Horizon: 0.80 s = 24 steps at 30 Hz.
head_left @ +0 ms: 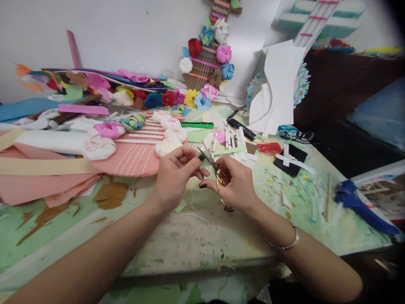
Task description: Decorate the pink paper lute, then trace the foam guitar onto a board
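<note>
My right hand (237,180) grips a pair of scissors (216,169) with gold-coloured handles. The blades are parted a little and point up and left. Just left of the blades is my left hand (177,175), its thumb and fingers pinched together. Whatever is between those fingertips is too small or hidden to make out. A pale green paper strip (230,150) shows behind the blades; whether it touches them I cannot tell. Left of my left hand lies a pink guitar-shaped piece (136,158) with white strings. White paper flowers (169,147) sit on its right edge.
A brown guitar-shaped piece (202,69) with paper flowers leans on the wall. Markers (226,137), a green cutter (198,125) and a black phone (292,159) lie behind my hands. At right is a blue glue gun (363,204). Paper scraps (110,195) lie at left.
</note>
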Tool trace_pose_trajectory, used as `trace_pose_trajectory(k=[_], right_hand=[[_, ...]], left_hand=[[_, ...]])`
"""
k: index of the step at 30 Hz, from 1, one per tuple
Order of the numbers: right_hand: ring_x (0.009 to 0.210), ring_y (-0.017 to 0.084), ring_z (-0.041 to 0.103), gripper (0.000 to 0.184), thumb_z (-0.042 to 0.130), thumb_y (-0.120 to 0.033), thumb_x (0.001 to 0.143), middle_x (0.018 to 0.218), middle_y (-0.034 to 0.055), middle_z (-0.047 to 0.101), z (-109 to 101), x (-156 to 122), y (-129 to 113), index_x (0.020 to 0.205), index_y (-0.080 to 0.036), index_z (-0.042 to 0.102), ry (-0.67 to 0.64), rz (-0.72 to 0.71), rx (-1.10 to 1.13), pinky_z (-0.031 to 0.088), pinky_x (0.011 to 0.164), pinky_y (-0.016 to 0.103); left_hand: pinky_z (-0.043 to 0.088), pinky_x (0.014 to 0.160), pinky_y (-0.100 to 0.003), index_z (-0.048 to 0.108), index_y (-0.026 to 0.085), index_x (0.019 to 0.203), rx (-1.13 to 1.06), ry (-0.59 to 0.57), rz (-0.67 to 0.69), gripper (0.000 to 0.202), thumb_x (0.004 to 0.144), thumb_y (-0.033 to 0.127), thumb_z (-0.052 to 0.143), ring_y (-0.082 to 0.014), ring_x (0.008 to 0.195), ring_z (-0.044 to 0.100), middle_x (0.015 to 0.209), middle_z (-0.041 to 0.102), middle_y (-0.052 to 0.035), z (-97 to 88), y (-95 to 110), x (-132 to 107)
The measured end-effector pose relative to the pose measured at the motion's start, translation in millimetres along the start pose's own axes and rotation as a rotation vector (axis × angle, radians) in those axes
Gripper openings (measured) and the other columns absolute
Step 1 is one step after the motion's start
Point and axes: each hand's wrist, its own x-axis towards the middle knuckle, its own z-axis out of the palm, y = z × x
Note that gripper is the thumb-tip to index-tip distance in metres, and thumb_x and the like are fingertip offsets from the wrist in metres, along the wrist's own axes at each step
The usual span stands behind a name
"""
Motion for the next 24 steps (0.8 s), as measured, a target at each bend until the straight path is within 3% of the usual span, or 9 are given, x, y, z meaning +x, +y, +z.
trace_pose_trajectory(k=[24], right_hand=[[0.05,0.008,0.04,0.041,0.07,-0.055,0.071,0.056,-0.0037,0.05,5.1,-0.7,6.5,0.071,-0.018,0.052,0.026,0.021,-0.061,0.032,0.052,0.022]], left_hand=[[0.047,0.043,-0.021,0.053,0.015,0.072,-0.018,0.026,0.004,0.024,0.063,0.019,0.075,-0.0098,0.046,0.059,0.062,0.059,0.002,0.1,-0.8,1.5]])
